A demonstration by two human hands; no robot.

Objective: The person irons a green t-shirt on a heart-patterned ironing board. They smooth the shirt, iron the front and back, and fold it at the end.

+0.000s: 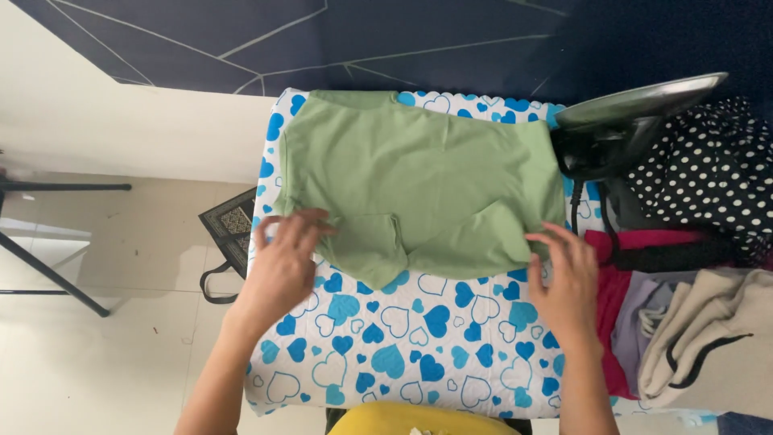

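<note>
— Green garment (419, 185): where does it lie?
— Flat on the ironing board (403, 362), over the far half of its white cover with blue hearts. It is folded, with the neckline at the far left corner and two flaps pointing toward the near side.

— What is the left hand (282, 262) doing?
— It rests on the garment's near left edge, fingers (310, 221) spread and bent, pressing or pinching the cloth. Whether it truly grips a fold I cannot tell.

— And the right hand (568, 278)?
— Also spread wide, palm down, at the near right corner of the garment, fingertips touching the cloth edge. It holds nothing closed in it.

— Anything else around?
— An iron (620, 129) stands on end at the far right of the board, just beside the garment's right edge. Right of the board lies a pile of clothes (684, 306): a black piece with white dots, something magenta, something lilac and a beige piece with dark trim. On the pale floor to the left sits a dark patterned bag (229, 229) with a strap, and black stand legs (48, 274) are farther left. A yellow thing (423, 420) shows at the near edge.
</note>
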